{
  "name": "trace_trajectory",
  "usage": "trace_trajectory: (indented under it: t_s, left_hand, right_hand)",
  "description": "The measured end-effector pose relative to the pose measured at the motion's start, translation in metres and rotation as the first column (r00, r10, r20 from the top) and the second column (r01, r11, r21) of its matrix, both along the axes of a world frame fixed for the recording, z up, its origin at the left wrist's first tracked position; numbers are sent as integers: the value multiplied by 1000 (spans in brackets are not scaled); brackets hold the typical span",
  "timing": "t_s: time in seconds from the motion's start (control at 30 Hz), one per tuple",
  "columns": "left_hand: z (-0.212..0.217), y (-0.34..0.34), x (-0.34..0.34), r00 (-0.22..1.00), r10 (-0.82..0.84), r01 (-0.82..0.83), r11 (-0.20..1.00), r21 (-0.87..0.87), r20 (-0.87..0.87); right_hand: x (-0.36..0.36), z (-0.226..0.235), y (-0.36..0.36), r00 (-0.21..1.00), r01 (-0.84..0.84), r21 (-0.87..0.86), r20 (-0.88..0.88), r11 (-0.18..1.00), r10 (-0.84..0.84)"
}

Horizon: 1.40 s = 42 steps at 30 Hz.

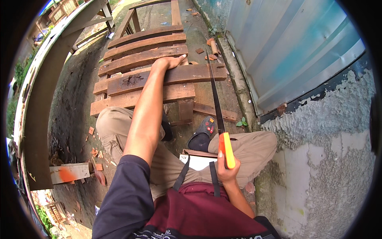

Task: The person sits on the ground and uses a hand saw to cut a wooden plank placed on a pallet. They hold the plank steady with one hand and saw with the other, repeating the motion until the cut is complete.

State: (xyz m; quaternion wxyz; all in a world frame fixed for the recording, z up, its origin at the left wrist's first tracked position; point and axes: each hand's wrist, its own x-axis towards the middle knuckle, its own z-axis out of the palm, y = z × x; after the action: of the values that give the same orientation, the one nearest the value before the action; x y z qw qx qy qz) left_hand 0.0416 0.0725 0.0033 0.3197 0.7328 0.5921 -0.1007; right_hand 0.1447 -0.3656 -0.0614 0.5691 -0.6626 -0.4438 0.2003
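Note:
My right hand [227,169] is wrapped round the yellow and orange handle of a handsaw [216,97]. The saw's long dark blade points away from me and crosses the right end of a dark brown wooden plank [179,75]. That plank lies across a slatted wooden frame [147,55], its right end sticking out past the slats. My left hand [171,63] grips the plank's far edge near the middle, thumb toward the right; its other fingers are mostly hidden. A dark knotty patch marks the plank left of my forearm.
A corrugated metal sheet [294,44] and rough wall [326,159] stand close on the right. Wooden offcuts [215,111] lie on the concrete by my foot in a dark clog [203,133]. A long wooden bench-like structure [43,99] runs along the left, near a paint-marked block [69,173].

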Motion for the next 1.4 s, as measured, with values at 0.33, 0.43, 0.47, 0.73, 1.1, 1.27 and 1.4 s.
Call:
trace_trajectory:
  t_s: [0.33,0.43,0.47,0.73,1.1,1.27,1.4]
  left_hand:
    - [-10,17,-5,999,-31,32,998,53,-10]
    - [-12,11,0,998,-56,59,995,86,-36]
    - [-6,7,5,997,-70,73,993,92,-44]
    - [-14,7,-7,1000,-16,17,998,62,-19]
    - [-4,4,-2,999,-26,28,998,65,-28]
    - [-13,12,-9,1000,-13,14,1000,-19,21]
    - [-16,12,-9,1000,19,-17,996,86,-20]
  right_hand:
    - [20,45,125,997,62,54,-53,997,-59]
    - [20,38,152,996,59,103,-78,993,-51]
    - [18,31,142,997,59,105,-63,993,-53]
    - [-14,16,-22,999,-1,-13,52,1000,1]
    - [13,29,146,995,75,102,-71,992,-68]
    - [-9,15,-2,999,2,-14,-41,1000,-3]
    - [-10,24,5,979,39,-12,-198,999,-41]
